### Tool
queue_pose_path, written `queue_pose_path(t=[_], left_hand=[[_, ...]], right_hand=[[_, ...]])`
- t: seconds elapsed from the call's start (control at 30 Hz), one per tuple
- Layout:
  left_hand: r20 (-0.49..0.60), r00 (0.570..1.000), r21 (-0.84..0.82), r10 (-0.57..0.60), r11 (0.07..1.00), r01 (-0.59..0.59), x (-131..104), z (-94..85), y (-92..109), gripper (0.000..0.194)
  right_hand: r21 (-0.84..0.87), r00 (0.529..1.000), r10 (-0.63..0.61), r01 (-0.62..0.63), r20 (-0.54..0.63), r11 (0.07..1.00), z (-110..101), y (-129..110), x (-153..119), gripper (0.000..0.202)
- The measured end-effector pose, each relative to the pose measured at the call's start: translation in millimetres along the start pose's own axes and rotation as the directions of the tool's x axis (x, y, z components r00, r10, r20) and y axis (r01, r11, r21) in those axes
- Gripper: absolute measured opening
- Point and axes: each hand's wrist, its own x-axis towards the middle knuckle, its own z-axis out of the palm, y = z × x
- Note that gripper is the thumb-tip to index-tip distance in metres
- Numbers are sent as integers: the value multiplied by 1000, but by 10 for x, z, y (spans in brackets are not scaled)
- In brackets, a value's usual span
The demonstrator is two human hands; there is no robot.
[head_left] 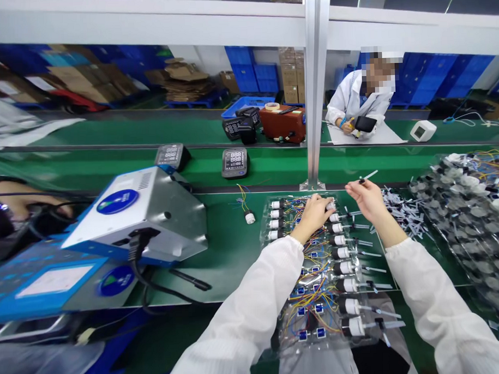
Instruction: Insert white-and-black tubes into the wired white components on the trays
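My left hand (316,213) reaches to the top of a clear plastic tray (269,252), its fingers closed on a small white motor (331,206) at the right column's far end. Higher and to the right, my right hand (365,198) pinches a thin pale strip with a black end (368,177). The tray holds rows of white and black motors (345,268), coloured wires and small blue parts. Pale strips extend from the right column's motors. A heap of similar strips (406,211) lies right of my right hand.
Stacked clear trays with parts (467,223) stand at the right. One loose motor with wires (249,216) lies left of the tray. Metal-cased equipment (152,212) fills the left. A metal post (315,97) rises behind my hands; a person (363,98) works across the line.
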Motion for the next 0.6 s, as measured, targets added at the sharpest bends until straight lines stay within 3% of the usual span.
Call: queue_pose_path(t=[0.1,0.27,0.43,0.6], left_hand=[[8,1000,4,22,1000,-22,4,-11,8,36],[-12,1000,-21,18,1000,-18,11,0,19,35],[-24,1000,-28,13,1000,-13,15,17,6,35],[-20,1000,-33,1,999,-2,11,-9,16,35]], right_hand=[[-83,999,31,-30,18,996,95,261,24,39],[-147,999,37,-37,0,988,-43,610,-39,39],[-123,1000,0,2,12,992,-139,646,-70,37],[-297,992,-103,119,69,948,-137,651,-95,30]])
